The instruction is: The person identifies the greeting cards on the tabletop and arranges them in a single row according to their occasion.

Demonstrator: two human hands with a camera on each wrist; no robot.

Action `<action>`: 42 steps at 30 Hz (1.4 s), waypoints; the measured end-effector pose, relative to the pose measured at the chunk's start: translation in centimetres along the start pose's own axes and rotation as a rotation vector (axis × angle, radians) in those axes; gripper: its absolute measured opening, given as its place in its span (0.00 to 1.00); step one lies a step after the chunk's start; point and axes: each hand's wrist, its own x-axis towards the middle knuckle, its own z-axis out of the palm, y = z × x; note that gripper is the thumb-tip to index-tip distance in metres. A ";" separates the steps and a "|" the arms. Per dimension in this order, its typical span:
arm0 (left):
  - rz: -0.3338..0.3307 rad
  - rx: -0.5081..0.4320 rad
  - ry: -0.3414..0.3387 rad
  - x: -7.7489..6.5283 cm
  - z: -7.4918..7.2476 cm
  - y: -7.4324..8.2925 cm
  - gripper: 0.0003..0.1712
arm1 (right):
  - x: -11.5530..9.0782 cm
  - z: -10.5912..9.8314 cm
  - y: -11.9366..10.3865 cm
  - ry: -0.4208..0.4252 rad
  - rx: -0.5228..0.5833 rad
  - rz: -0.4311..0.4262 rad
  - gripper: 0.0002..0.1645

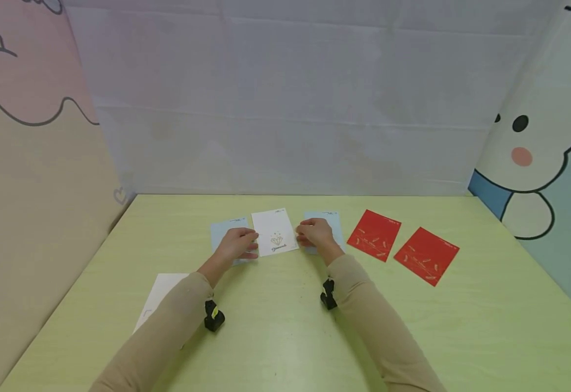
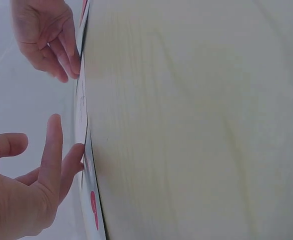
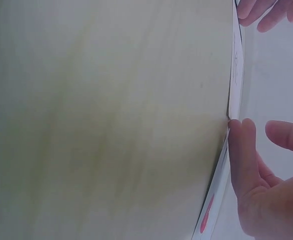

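In the head view, a white card (image 1: 272,226) with a gold diamond drawing lies near the table's far side, between two light blue cards. My left hand (image 1: 236,243) is over the left blue card (image 1: 220,228), fingertips by the white card's left edge. Over the right blue card (image 1: 333,223) is my right hand (image 1: 316,233), its fingertips close to the white card's right edge. Both wrist views show extended fingers touching the cards, with the thumbs held apart: the left hand (image 2: 31,195) and the right hand (image 3: 269,200) pinch nothing.
Two red cards (image 1: 375,235) with pale print lie to the right, set at an angle. Partly under my left forearm is another white card (image 1: 160,288). A white cloth (image 1: 290,109) hangs behind the pale yellow-green table (image 1: 275,348).
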 end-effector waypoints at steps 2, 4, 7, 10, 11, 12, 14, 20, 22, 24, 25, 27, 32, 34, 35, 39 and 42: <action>0.001 -0.006 -0.003 0.0 0.0 0.0 0.22 | 0.0 0.0 0.0 -0.003 -0.006 0.000 0.16; -0.001 -0.012 -0.006 0.0 0.0 0.0 0.22 | 0.0 0.0 0.0 -0.006 -0.003 0.000 0.16; 0.000 -0.016 -0.004 0.0 0.0 0.1 0.23 | -0.1 0.1 0.0 -0.012 0.009 -0.003 0.16; 0.001 -0.019 -0.003 -0.1 -0.1 0.0 0.23 | -0.1 0.1 0.1 -0.014 0.024 0.001 0.16; 0.003 -0.018 -0.004 -0.1 -0.1 0.0 0.22 | -0.1 0.1 0.1 -0.014 0.028 0.003 0.16; 0.006 -0.017 -0.004 -0.1 -0.1 0.0 0.22 | -0.1 0.1 0.1 -0.014 0.032 0.004 0.15; 0.012 -0.015 -0.007 -0.2 -0.1 0.0 0.22 | -0.1 0.1 0.1 -0.015 0.037 0.002 0.15; 0.009 -0.002 0.003 -0.3 0.0 0.1 0.21 | -0.1 0.1 0.0 -0.020 0.031 -0.009 0.14; 0.003 -0.006 0.010 -0.4 0.0 0.1 0.21 | 0.0 0.1 0.0 -0.020 0.027 -0.011 0.14; -0.001 -0.010 0.014 -0.4 0.0 0.1 0.21 | 0.1 0.1 0.0 -0.020 0.021 -0.010 0.15; -0.002 -0.010 0.013 -0.4 0.0 0.1 0.21 | 0.1 0.1 0.0 -0.022 0.017 -0.011 0.15; -0.005 -0.013 0.014 -0.4 0.0 0.0 0.21 | 0.2 0.2 0.1 -0.025 0.013 -0.012 0.16; -0.006 -0.013 0.013 -0.1 0.0 -0.2 0.22 | 0.2 0.3 0.1 -0.033 0.006 -0.023 0.15; -0.008 -0.010 0.015 -0.1 0.0 -0.2 0.22 | 0.2 0.3 0.1 -0.041 -0.006 -0.029 0.15; -0.007 -0.009 0.013 -0.1 0.0 -0.3 0.22 | 0.2 0.4 0.1 -0.044 -0.018 -0.035 0.15; 0.001 -0.005 0.014 -0.1 0.1 -0.3 0.22 | 0.3 0.5 0.2 -0.055 -0.049 -0.049 0.16; 0.007 -0.002 0.016 -0.1 0.1 -0.3 0.22 | 0.2 0.6 0.2 -0.069 -0.036 -0.047 0.16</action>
